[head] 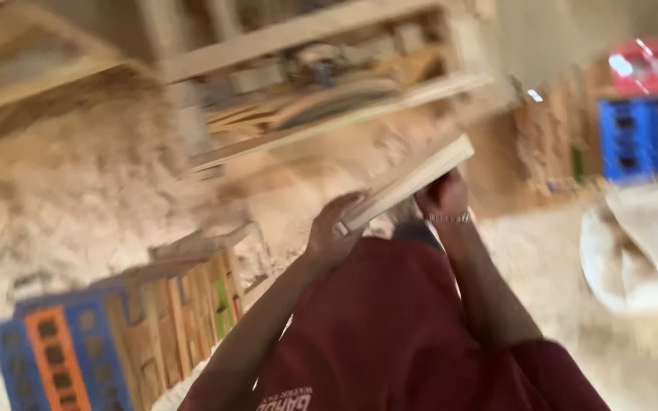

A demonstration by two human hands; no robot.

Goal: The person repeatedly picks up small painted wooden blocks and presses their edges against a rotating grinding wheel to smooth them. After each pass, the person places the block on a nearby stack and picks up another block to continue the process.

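Left hand: the left hand (331,228) sits just left of centre frame, fingers curled around the lower end of a pale wooden board (409,183); the thumb side presses on the board's near edge, so the hand has hold of it.
Right hand: the right hand (442,196) is just right of centre, closed round the board from behind about midway along it; motion blur hides how tightly the fingers wrap. A metal bracelet (448,218) circles the wrist below it.
Board: a flat, light-coloured strip of wood, tilted, its low end at the left hand and its high end pointing toward the upper right of the frame; it is held in the air between both hands, above the lap.
Clothing: a dark red garment (390,327) fills the lower centre, with both bare forearms rising out of it toward the board.
Ground: sawdust and shavings (70,198) cover the left and middle of the frame.
Upper centre: a rough wooden frame or bench (329,84) with blurred tools and offcuts inside.
Lower left: a blue and orange plastic crate (55,358), with a stack of wood pieces (184,312) just beside it.
Upper right: a red crate (653,65) resting on a blue crate (645,137).
Right edge: a pale sack (641,243) lies on the ground.
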